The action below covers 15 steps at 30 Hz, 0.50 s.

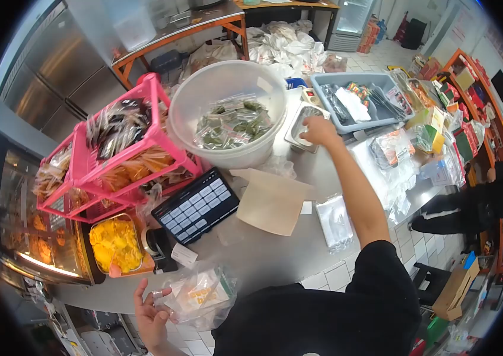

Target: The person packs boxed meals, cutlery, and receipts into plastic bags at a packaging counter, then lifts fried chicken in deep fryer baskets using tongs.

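My left hand (152,317) is at the lower left, its thumb and fingers pinching the gathered edge of a clear plastic bag (207,299). Inside the bag shows a white packet with orange print and a green edge. My right arm stretches forward to a small metal tray (307,120), which sits on a white base. Over the tray's near side, my right hand (319,132) has its fingers curled downward; what they hold, if anything, is hidden. Left of it stands a large translucent tub (183,127) containing small clear bags of green leaves.
Pink baskets (159,107) of bagged goods, a tablet (197,204) and yellow food (115,243) stand left. An open cardboard box (272,202) is central. Clear bags (334,222) and a blue-grey bin (346,127) lie right. Another person (494,196) stands far right.
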{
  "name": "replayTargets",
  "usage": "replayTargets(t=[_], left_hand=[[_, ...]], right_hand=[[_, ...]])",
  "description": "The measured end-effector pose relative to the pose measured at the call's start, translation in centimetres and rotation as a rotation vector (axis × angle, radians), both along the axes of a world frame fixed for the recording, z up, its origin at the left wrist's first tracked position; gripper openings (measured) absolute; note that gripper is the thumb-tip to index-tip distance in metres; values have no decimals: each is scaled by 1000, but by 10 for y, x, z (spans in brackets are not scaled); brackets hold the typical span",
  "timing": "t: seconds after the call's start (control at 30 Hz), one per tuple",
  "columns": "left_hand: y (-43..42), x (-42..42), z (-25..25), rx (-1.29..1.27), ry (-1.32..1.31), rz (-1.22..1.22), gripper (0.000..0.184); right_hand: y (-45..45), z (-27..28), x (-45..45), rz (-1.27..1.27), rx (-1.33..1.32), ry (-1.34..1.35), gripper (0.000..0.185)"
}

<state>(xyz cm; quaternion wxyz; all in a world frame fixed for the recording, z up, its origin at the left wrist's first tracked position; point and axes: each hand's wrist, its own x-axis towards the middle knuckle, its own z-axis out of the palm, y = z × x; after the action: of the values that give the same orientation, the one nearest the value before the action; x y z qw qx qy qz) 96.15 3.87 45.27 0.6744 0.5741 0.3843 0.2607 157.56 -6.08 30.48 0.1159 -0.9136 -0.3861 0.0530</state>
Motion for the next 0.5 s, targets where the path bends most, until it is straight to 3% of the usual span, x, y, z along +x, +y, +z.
replayTargets(t=[0.13, 0.3, 0.37, 0.43, 0.5], left_hand=[[-2, 32, 0, 85, 68, -19, 93], [9, 50, -6, 111, 135, -21, 86], [12, 58, -2, 108, 224, 75, 83], [13, 67, 0, 149, 185, 148, 83], [18, 67, 1, 197, 153, 249, 82]], right_hand=[[22, -20, 8, -51, -185, 104, 32], [-6, 7, 25, 20, 24, 158, 25], [-20, 18, 48, -316, 233, 97, 23], [-41, 13, 85, -434, 358, 50, 29], [-65, -27, 127, -543, 385, -190, 42]])
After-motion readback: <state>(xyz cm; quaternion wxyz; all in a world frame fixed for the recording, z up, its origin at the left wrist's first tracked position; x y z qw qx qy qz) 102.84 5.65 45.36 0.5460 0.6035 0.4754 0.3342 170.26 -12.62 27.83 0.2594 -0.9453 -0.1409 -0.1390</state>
